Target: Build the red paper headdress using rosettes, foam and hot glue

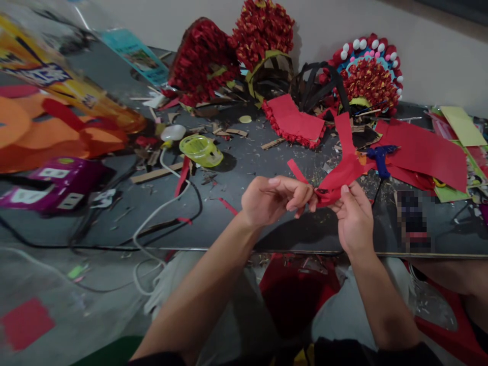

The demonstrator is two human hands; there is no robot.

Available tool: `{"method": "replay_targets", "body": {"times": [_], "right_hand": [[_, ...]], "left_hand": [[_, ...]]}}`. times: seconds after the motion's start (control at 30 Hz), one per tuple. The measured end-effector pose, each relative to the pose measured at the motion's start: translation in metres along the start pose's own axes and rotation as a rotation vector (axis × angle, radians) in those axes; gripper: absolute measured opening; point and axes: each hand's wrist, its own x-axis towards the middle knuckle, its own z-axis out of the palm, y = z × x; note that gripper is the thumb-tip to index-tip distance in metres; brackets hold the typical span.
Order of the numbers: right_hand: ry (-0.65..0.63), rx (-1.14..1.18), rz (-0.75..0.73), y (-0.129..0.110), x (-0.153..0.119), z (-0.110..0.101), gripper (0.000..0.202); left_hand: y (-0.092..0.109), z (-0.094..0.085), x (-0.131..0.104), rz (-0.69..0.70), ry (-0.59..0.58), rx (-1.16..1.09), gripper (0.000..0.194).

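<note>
A cut piece of red paper (345,170) with a long upright strip is held just above the table's front part. My right hand (356,218) pinches its lower right edge, thumb on top and fingers beneath. With curled fingers, my left hand (276,201) grips the paper's lower left end, where a dark patch shows; the exact fingertip contact is partly hidden. Beyond the hands lies a red paper shape (295,119) edged with crinkled red bits. A blue glue gun (383,158) rests right of the held paper, against larger red sheets (423,152).
Red petal-covered headdresses (263,33) stand along the wall. A yellow plastic cup (202,151), white cable (152,213), cardboard scraps, purple box-like object (53,183) and orange sheets (23,124) occupy the left. A blurred dark object (414,218) lies at right; another person's limb shows beside me.
</note>
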Motion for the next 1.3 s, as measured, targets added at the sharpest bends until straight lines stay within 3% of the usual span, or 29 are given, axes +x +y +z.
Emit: {"method": "replay_targets", "body": {"times": [0.13,0.4,0.7,0.93,1.1,1.3], "right_hand": [[0.025,0.033,0.029,-0.001,0.002,0.000,0.012],[0.189,0.114,0.061,-0.001,0.012,-0.005,0.026],[0.166,-0.014,-0.009,0.001,0.010,-0.005,0.028],[0.169,-0.070,-0.040,0.011,0.012,-0.010,0.023],[0.120,-0.138,-0.002,0.015,0.014,-0.015,0.019],[0.003,-0.270,-0.074,0.011,0.010,-0.008,0.015]], "left_hand": [[0.001,-0.001,0.000,-0.002,0.010,0.017,0.049],[0.011,0.004,0.001,-0.005,0.066,-0.123,0.052],[0.009,0.001,-0.003,-0.046,0.040,-0.233,0.057],[0.017,0.004,-0.004,0.045,-0.030,-0.325,0.051],[0.020,0.005,-0.004,0.034,0.046,-0.264,0.053],[0.019,0.008,0.000,-0.028,-0.055,-0.153,0.051]]}}
